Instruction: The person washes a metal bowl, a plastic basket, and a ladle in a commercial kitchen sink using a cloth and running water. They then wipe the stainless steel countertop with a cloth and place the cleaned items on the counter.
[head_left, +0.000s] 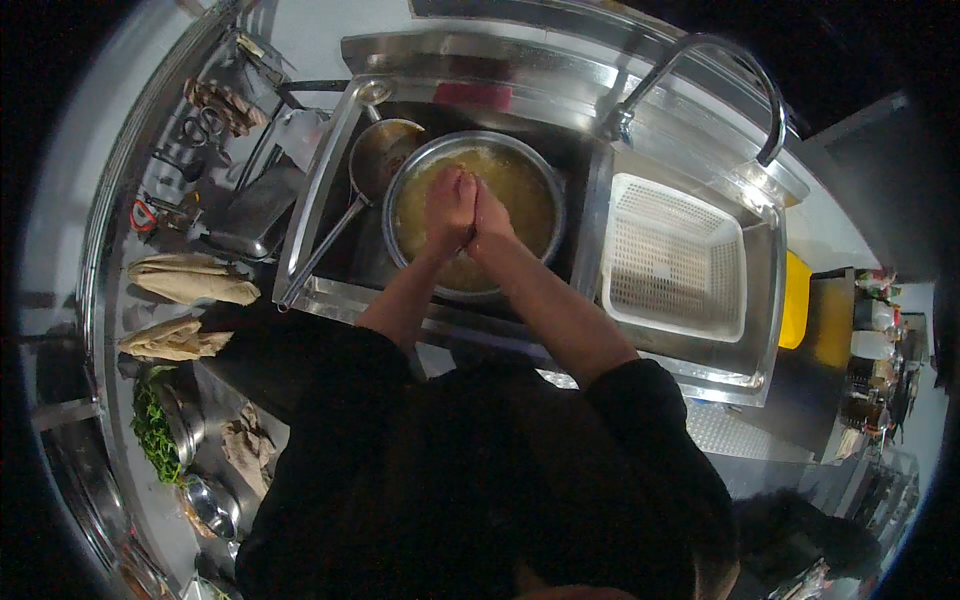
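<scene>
Both of my hands are pressed together over a large round metal basin (559, 217) of cloudy yellowish liquid, in the left bowl of a steel sink. My left hand (450, 214) and my right hand (490, 210) meet with fingers overlapping; whether something lies between the palms is hidden. Just left of the basin sits a long-handled metal pan (375, 161) with some brownish liquid, its handle resting across the sink's front left edge. A small round ladle (374, 92) lies at the bowl's back left corner.
The right sink bowl holds a white perforated plastic basket (675, 259), with a curved faucet (705, 41) behind it. Left are folded cloths (191, 279), red-handled scissors (142, 215), a lidded metal container (255, 217) and leafy greens (154, 427). A yellow container (795, 300) stands right.
</scene>
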